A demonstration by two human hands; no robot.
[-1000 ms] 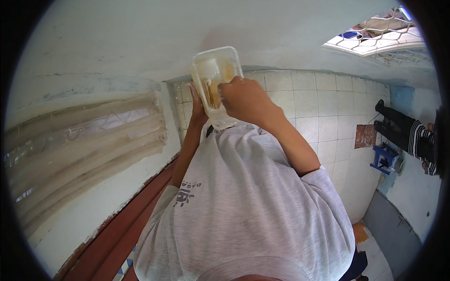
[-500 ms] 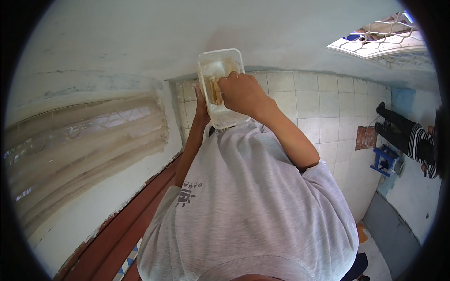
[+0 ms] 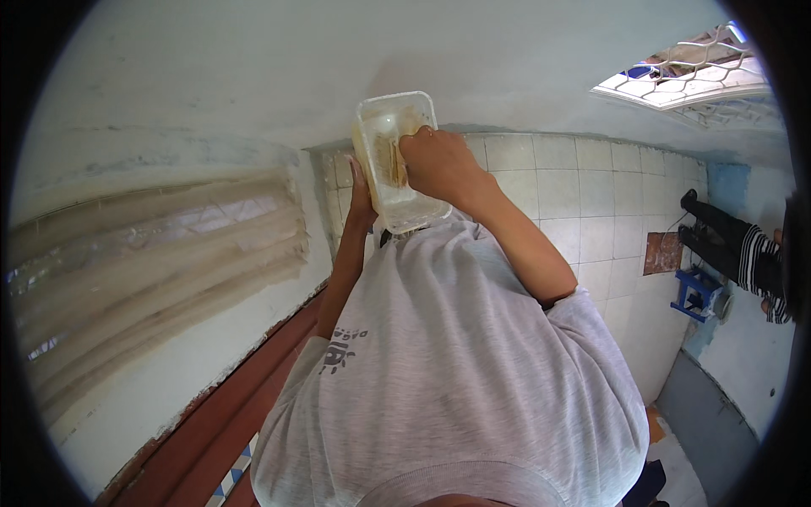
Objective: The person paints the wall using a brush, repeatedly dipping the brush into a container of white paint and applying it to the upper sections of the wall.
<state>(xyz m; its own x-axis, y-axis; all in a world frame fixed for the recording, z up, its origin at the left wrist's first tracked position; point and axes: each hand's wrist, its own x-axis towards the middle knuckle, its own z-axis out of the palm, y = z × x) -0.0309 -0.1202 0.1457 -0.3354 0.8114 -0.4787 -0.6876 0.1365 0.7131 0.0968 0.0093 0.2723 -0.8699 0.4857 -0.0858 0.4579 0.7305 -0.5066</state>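
Plastic tub [image 3: 410, 211] just R of L fingers [image 3: 357, 178]

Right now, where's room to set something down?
Bare floor tiles lie between your right forearm and the reddish-brown patch. Crowded: around the blue stool by another person's legs, and the plastic tub partly under your right hand.

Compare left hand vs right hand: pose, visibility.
Left hand is at the plastic tub's outer left side, thumb upright; right hand is curled over its open face.
Left hand is partly hidden by the tub; right hand shows its back.
Both are bare.
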